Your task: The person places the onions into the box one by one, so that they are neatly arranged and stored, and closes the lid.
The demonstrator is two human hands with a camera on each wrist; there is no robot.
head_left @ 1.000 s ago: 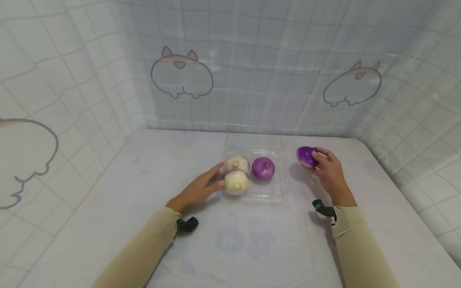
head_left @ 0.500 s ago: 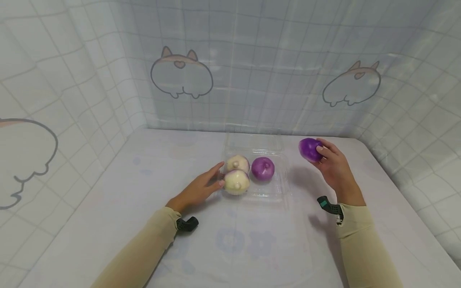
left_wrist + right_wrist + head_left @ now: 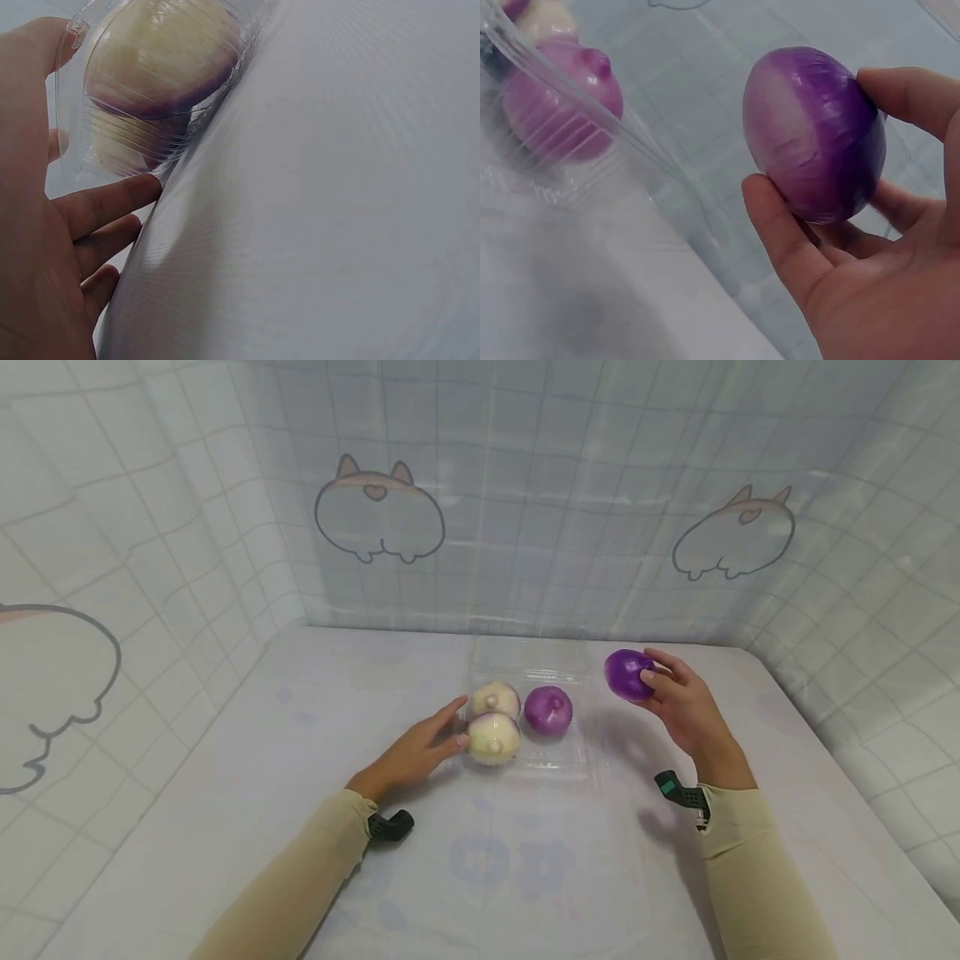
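Here, the right grip [image 3: 684, 708] holds a purple bulb [image 3: 627, 675] aloft.

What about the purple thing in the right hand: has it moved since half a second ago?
Yes: in the head view, the purple thing has shifted left, nearer the clear container.

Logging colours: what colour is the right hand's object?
The object is dark purple and pinkish; best view: right wrist.

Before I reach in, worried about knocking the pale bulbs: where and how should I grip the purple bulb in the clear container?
Probably around the widest part of the purple bulb, from above and the right: it is round, and the pale bulbs crowd its left.
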